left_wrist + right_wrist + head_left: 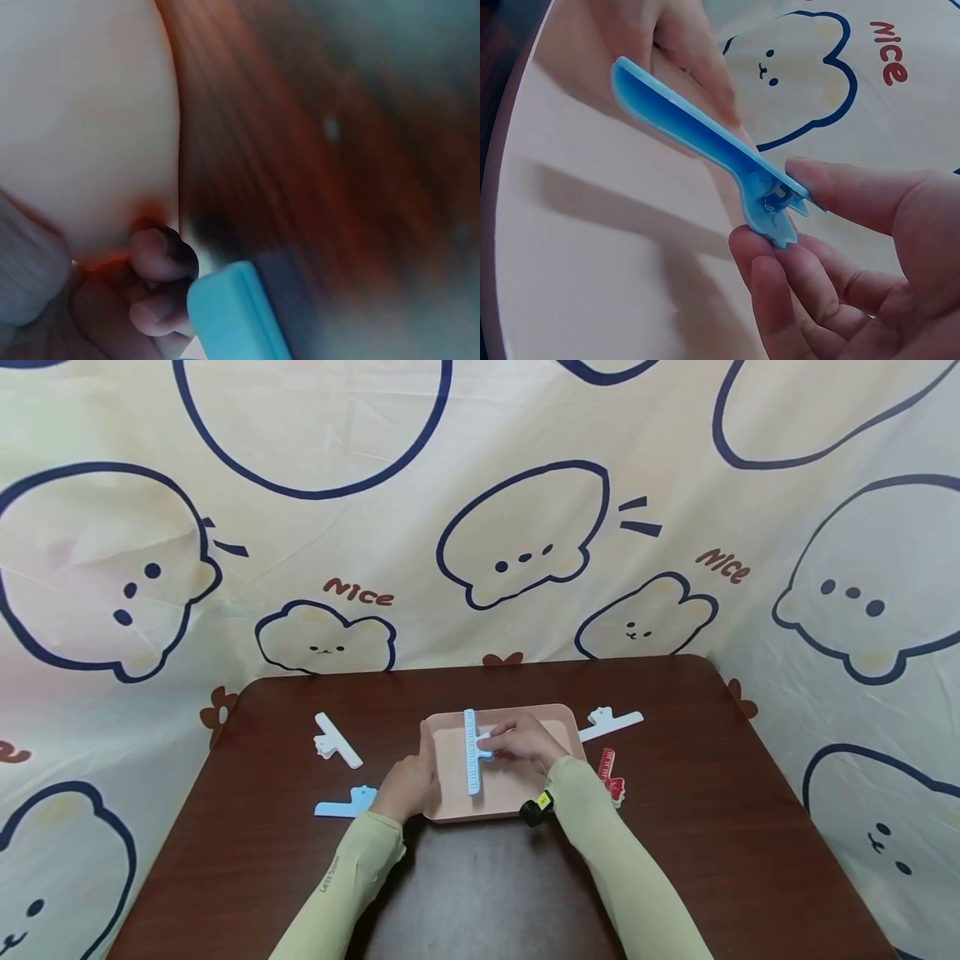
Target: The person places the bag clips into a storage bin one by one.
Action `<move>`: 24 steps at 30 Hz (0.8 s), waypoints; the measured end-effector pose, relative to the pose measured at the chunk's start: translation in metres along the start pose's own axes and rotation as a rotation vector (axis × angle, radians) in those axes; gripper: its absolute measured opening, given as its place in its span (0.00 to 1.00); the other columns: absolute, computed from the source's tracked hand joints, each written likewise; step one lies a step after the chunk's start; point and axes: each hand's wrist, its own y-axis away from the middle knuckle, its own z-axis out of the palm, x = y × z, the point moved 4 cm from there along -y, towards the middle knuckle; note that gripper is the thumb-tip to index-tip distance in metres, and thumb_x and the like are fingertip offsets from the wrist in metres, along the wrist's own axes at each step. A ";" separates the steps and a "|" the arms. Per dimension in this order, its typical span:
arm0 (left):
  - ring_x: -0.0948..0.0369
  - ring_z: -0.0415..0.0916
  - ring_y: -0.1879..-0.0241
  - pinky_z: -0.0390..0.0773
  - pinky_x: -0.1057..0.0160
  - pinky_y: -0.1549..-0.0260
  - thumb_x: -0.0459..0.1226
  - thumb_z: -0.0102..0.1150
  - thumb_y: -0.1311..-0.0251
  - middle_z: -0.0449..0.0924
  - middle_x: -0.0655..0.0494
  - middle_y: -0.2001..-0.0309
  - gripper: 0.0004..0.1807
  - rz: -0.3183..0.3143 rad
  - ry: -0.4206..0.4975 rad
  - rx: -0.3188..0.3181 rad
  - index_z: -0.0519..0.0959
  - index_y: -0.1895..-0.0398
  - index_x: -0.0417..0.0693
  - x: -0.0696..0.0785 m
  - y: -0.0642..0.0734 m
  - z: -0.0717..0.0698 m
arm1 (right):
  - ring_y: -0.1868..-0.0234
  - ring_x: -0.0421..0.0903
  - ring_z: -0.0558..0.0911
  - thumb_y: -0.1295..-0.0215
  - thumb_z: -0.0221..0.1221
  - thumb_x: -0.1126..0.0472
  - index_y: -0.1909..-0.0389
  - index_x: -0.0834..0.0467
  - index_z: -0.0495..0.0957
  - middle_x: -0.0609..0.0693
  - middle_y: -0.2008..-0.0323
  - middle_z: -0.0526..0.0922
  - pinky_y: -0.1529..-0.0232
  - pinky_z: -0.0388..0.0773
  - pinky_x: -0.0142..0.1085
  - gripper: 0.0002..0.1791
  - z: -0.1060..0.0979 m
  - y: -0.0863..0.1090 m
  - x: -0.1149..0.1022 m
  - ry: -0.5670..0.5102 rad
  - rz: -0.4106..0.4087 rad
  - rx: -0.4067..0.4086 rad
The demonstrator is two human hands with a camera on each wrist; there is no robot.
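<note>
A light blue sealing clip is held above the pink tray. My right hand pinches the clip's short handle; in the right wrist view the thumb is on one side and fingers on the other, with a spring showing between the handle plates. My left hand grips the tray's left side. Curled fingertips show by the tray wall in the left wrist view. Close to those fingers lies another blue clip, partly hidden behind the left hand in the head view.
A white clip lies left of the tray on the dark brown table. To the right are another white clip, reaching the tray edge, and a red clip partly behind the right sleeve. A patterned cloth hangs behind the table.
</note>
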 end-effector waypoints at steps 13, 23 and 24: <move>0.55 0.75 0.76 0.78 0.54 0.65 0.38 0.40 0.22 0.72 0.50 0.78 0.45 0.049 -0.016 -0.003 0.23 0.18 0.46 -0.006 0.000 -0.005 | 0.68 0.44 0.83 0.41 0.75 0.56 0.61 0.60 0.88 0.52 0.67 0.89 0.65 0.81 0.32 0.13 0.008 -0.006 -0.002 0.043 0.003 -0.021; 0.53 0.78 0.72 0.81 0.50 0.61 0.38 0.39 0.21 0.77 0.46 0.72 0.44 0.072 -0.040 -0.009 0.22 0.18 0.46 -0.007 -0.001 -0.001 | 0.70 0.44 0.82 0.42 0.76 0.58 0.63 0.60 0.86 0.52 0.69 0.88 0.67 0.79 0.32 0.12 0.015 -0.009 0.004 0.069 0.017 -0.008; 0.53 0.78 0.72 0.81 0.50 0.62 0.38 0.39 0.21 0.77 0.46 0.72 0.44 0.072 -0.039 -0.010 0.22 0.18 0.46 -0.007 -0.001 -0.001 | 0.71 0.44 0.82 0.43 0.76 0.59 0.63 0.61 0.85 0.52 0.69 0.88 0.67 0.80 0.32 0.13 0.016 -0.009 0.004 0.074 0.015 -0.004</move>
